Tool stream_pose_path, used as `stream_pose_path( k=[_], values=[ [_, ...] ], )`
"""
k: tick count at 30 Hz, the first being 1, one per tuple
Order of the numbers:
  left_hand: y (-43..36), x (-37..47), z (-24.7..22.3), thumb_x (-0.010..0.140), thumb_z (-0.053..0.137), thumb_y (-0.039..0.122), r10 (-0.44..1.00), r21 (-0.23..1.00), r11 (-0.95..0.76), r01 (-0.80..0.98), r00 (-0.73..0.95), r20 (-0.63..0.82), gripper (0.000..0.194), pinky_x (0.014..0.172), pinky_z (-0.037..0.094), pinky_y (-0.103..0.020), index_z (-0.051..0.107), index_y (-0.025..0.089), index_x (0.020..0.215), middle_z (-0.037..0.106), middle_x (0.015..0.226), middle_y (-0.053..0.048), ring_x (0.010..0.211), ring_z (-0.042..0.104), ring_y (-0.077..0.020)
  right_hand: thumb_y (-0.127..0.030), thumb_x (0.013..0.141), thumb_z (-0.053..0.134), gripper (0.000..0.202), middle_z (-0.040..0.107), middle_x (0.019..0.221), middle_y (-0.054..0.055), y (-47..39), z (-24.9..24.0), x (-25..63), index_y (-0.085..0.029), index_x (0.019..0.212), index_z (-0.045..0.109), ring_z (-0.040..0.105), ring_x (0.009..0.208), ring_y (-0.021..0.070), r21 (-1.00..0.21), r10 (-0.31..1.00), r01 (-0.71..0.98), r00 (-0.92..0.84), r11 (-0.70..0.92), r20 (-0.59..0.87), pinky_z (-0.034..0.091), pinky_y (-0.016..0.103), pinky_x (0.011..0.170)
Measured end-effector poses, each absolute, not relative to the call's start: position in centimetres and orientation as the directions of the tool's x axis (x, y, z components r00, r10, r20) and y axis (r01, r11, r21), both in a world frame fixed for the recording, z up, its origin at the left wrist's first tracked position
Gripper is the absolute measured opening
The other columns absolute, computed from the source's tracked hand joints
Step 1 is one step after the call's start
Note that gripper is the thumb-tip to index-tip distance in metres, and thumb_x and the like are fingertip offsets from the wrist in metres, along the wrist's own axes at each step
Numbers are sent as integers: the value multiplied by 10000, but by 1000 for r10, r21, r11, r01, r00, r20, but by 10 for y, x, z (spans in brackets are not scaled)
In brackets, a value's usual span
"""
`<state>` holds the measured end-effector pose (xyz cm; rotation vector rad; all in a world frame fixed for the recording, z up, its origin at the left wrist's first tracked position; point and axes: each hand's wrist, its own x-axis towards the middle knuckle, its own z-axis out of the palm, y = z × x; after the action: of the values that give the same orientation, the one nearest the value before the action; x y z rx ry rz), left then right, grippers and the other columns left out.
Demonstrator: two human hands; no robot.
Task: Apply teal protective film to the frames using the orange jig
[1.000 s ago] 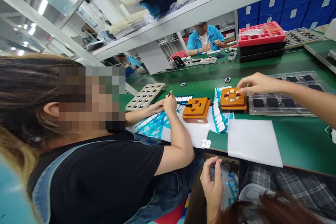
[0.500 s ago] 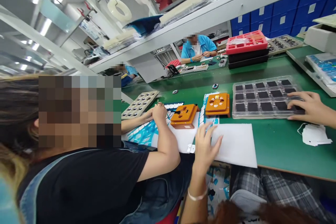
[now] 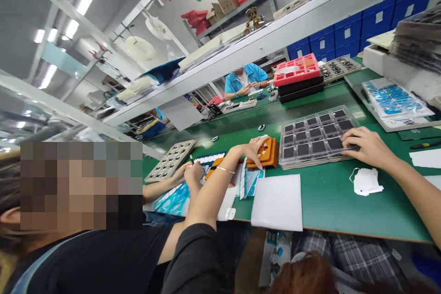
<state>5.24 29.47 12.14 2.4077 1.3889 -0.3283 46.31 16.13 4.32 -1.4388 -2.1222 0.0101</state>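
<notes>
My left hand (image 3: 253, 150) reaches across to the right-hand orange fixture block (image 3: 270, 154), its thumb at the front and its fingers over the top left side, gripping it. My right hand (image 3: 365, 144) has its fingers bent over the right edge of a clear plastic tray (image 3: 285, 158) that holds several black squares in rows. Another orange fixture block (image 3: 211, 172) is partly hidden behind my left forearm. Beside it a co-worker's hand (image 3: 193, 173) holds a thin, pen-like tool. A blue-and-white sheet (image 3: 253, 183) lies under the right-hand block.
A white foam sheet (image 3: 277, 202) lies at the front edge of the green table (image 3: 330, 197). A white face mask (image 3: 367, 181) is right of it. Red and black trays (image 3: 299, 85) are stacked at the back. The co-worker (image 3: 103, 257) sits close on my left.
My left hand has moved from above the foam sheet, fingers spread, forward and left onto the orange block. My right hand stays at the tray's right edge. The view has shifted right.
</notes>
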Motion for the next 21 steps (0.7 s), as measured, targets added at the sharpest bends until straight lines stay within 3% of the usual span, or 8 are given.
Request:
stream_pose_path(
  k=[4, 7, 10, 14, 17, 21],
  values=[
    [301, 40, 114, 394, 893, 616, 755, 207, -533, 820, 572, -320, 1407, 1181, 294, -517, 249, 144, 1553, 306, 1539, -217, 1438, 321, -426, -487, 890, 571, 292, 706, 995, 71, 162, 51, 468, -238, 771, 667, 625, 950, 267, -417, 801, 775, -184, 475, 570, 477, 402, 795],
    [308, 36, 115, 374, 890, 616, 709, 212, -581, 786, 617, -341, 1405, 1178, 322, -419, 278, 131, 1542, 347, 1514, -191, 1406, 388, -384, -502, 832, 672, 279, 712, 893, 58, 163, 54, 470, -237, 747, 679, 653, 879, 253, -508, 699, 692, 7, 512, 715, 493, 392, 801],
    [312, 39, 123, 402, 874, 608, 671, 181, -626, 759, 642, -372, 1359, 1158, 338, -389, 294, 125, 1532, 379, 1509, -196, 1384, 421, -373, -429, 798, 748, 219, 706, 881, 58, 164, 56, 470, -228, 742, 682, 669, 858, 230, -553, 618, 648, 159, 523, 770, 505, 361, 802],
    [303, 51, 142, 468, 850, 553, 663, 95, -671, 735, 653, -367, 1249, 1125, 357, -432, 308, 158, 1521, 375, 1537, -198, 1381, 419, -396, -385, 786, 774, 194, 700, 896, 68, 163, 56, 470, -216, 755, 685, 673, 880, 224, -550, 563, 639, 213, 537, 798, 515, 353, 824],
    [286, 59, 164, 562, 800, 544, 684, -55, -707, 705, 661, -309, 1068, 1100, 355, -492, 352, 230, 1478, 433, 1521, -151, 1371, 439, -382, -386, 778, 780, 198, 706, 887, 66, 164, 54, 471, -213, 747, 689, 681, 880, 226, -541, 553, 632, 207, 554, 807, 523, 361, 828],
    [252, 69, 193, 594, 765, 573, 680, -176, -733, 657, 703, -207, 991, 1117, 225, -640, 381, 221, 1437, 466, 1496, -177, 1351, 462, -405, -376, 775, 783, 187, 714, 863, 68, 167, 52, 471, -210, 749, 700, 686, 849, 223, -542, 556, 617, 194, 571, 808, 528, 365, 810]
  ],
)
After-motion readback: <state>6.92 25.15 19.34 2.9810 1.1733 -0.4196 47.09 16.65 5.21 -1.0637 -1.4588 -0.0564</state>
